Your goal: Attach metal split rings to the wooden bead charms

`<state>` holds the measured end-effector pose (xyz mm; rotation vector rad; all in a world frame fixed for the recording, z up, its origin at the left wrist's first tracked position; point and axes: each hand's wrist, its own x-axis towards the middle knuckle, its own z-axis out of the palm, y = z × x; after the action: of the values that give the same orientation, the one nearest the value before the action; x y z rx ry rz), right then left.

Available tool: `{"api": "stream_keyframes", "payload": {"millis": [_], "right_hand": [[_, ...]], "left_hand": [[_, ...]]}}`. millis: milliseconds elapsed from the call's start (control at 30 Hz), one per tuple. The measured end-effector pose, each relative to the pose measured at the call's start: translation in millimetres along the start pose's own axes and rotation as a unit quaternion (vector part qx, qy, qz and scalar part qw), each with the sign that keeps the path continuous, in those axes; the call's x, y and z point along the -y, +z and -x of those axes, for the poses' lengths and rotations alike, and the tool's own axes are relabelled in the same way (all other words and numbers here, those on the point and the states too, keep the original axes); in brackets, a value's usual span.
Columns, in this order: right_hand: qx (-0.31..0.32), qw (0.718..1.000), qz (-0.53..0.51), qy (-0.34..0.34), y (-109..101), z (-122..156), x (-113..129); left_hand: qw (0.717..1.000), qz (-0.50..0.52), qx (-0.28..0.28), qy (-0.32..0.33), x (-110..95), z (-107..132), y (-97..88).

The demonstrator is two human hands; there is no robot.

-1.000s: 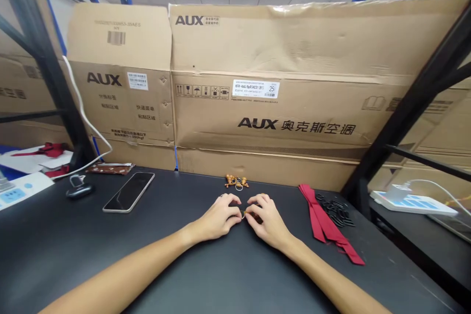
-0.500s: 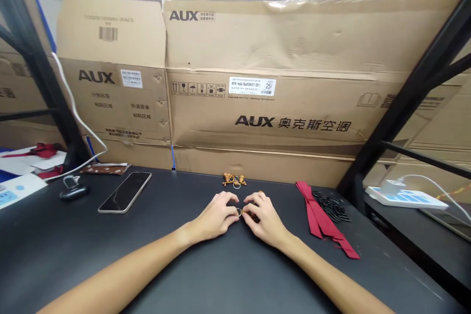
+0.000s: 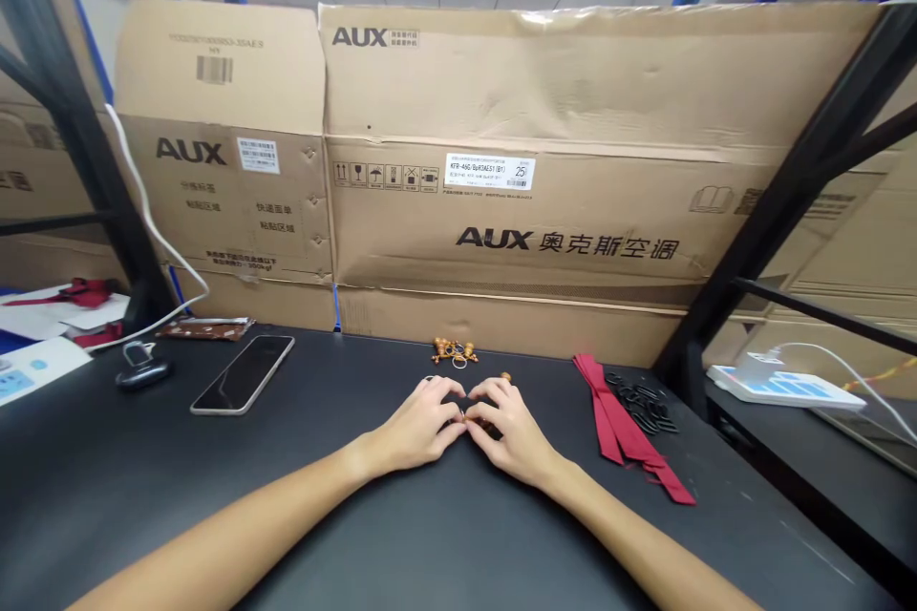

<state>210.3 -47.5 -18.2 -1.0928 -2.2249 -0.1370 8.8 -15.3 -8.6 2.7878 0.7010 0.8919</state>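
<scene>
from my remote seat i log the left hand (image 3: 428, 420) with thumb and forefinger pinching a small metal ring (image 3: 462, 415), mostly hidden by the fingertips. the right hand (image 3: 517, 425) meets it, thumb and forefinger pinching an amber beaded piece (image 3: 488, 426) at the ring; the palm covers most of it. a round bead (image 3: 505, 376) shows above the right knuckles; whether it joins the piece, i cannot tell. obstacles: straight ahead, a pile of beaded charms (image 3: 453, 350) with rings lies near the foot of the cardboard wall (image 3: 501, 115), which closes off the far edge. to the left i note a phone (image 3: 244, 376) lying flat, a dark case (image 3: 143, 374) with a loop, and a brown packet (image 3: 206, 329) against the cardboard. to the right, red ribbons (image 3: 627, 430) lie slantwise, touching a heap of black clips (image 3: 649, 406); past these a black post (image 3: 759, 210) bounds the side. room: the black tabletop (image 3: 401, 535) spreads between the forearms down to the bottom of my view, with a wide stretch between phone and left wrist, a narrower one between right wrist and ribbons.
</scene>
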Motion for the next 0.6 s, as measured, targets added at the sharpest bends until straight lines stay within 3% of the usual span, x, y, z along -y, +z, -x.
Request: {"api": "stream_keyframes", "payload": {"millis": [300, 600], "right_hand": [[-0.021, 0.998, 0.023, 0.054, 0, 0, -8], [-0.021, 0.986, 0.135, 0.094, -2, 2, -33]], "left_hand": [[1.000, -0.011, 0.008, 0.005, -1, -1, -1.9], [0.990, -0.122, -0.011, -0.072, 12, -3, -0.4]]}}
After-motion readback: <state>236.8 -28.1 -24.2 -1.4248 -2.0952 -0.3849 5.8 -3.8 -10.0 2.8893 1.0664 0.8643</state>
